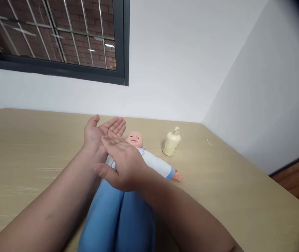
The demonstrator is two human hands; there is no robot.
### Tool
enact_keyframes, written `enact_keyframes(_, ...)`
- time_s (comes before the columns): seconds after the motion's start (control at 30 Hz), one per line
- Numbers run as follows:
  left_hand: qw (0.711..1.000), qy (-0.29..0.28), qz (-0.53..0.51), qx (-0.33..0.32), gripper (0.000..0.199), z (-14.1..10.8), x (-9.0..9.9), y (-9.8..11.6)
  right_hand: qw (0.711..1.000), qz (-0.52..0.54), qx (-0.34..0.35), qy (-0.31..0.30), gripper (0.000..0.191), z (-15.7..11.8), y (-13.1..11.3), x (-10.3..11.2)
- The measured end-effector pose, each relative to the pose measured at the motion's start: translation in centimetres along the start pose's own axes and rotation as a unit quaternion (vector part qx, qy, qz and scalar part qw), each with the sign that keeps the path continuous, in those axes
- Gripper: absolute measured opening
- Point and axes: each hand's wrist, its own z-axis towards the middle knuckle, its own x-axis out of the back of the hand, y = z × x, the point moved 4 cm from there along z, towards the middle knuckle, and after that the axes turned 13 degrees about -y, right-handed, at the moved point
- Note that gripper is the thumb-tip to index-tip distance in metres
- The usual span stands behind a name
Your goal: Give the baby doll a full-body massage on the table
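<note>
Above a baby doll (159,165) my two hands meet, palm towards palm. My left hand (93,136) is turned palm up, its fingers stretched out and its thumb apart. Across its palm lie the fingers of my right hand (125,162), which faces down with the thumb spread. Neither hand shows an object in it. The doll lies on its back, in a white top with blue cuffs and blue trousers (136,220). Its head (135,139) shows just beyond my right hand; my hands and forearms hide much of its chest and its other arm.
A cream pump bottle (171,142) stands on the wooden table (217,189), right of the doll's head. Farther right lies a thin pale strand (209,141). White walls (165,70) border the table at the back and right, with a barred window (60,35) at upper left.
</note>
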Motion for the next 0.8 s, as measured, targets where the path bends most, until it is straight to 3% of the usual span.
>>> enact_keyframes(0.17, 0.996, -0.048, -0.033, 0.064, 0.073, -0.2, -0.6, -3.1, 0.999, -0.006, -0.039, -0.017, 0.089, 0.0, 1.7, 0.2)
enact_keyframes(0.3, 0.99, -0.027, -0.086, 0.107, 0.066, -0.4, -1.1, -4.6, 0.996, -0.039, -0.068, -0.036, 0.086, 0.1, 3.5, 0.4)
enact_keyframes(0.47, 0.993, -0.009, -0.06, 0.1, 0.068, 0.6, 0.3, -2.9, 0.99, -0.054, -0.12, -0.059, 0.081, 0.1, 4.1, 0.1)
enact_keyframes(0.6, 0.997, 0.001, -0.049, 0.058, 0.071, 1.7, 2.2, -1.4, 0.995, -0.015, -0.078, -0.062, 0.073, 0.1, 3.0, -0.5)
enact_keyframes(0.8, 0.995, -0.038, -0.061, 0.063, 0.077, 1.3, 1.6, -3.2, 0.996, 0.039, -0.052, -0.065, 0.086, 0.0, 2.4, -0.5)
